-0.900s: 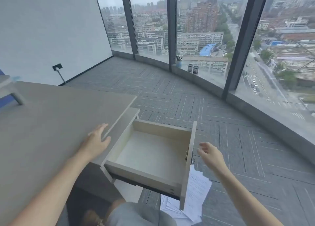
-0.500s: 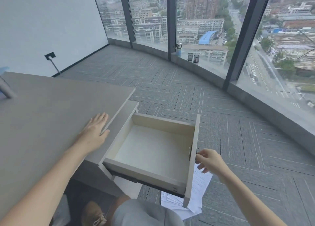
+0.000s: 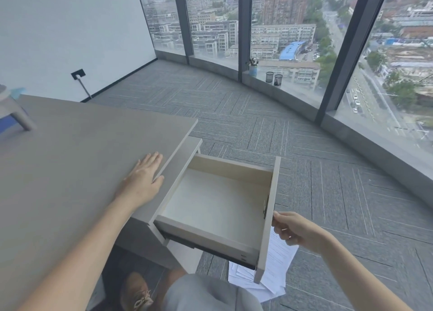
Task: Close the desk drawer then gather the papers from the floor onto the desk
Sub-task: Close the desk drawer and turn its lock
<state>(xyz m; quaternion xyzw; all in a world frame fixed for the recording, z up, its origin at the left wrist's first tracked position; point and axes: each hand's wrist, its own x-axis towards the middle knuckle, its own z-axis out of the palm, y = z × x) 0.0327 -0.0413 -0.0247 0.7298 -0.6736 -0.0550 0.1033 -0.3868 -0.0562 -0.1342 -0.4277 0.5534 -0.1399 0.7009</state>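
The desk drawer stands pulled far out from the grey desk; its pale inside holds nothing. My right hand touches the outer face of the drawer front, with fingers curled against its edge. My left hand lies flat and spread on the desk top beside the drawer opening. White printed papers lie in a loose pile on the carpet below the drawer front, partly hidden by it.
Grey carpet tiles run to a curved wall of tall windows. Two black mesh cups and a small plant pot stand on the sill. A monitor stand leg sits at the desk's far left. My knee and a shoe show underneath.
My right hand has come in from the right and down onto the drawer front. My left hand has settled flat on the desk top. The drawer stays pulled out.
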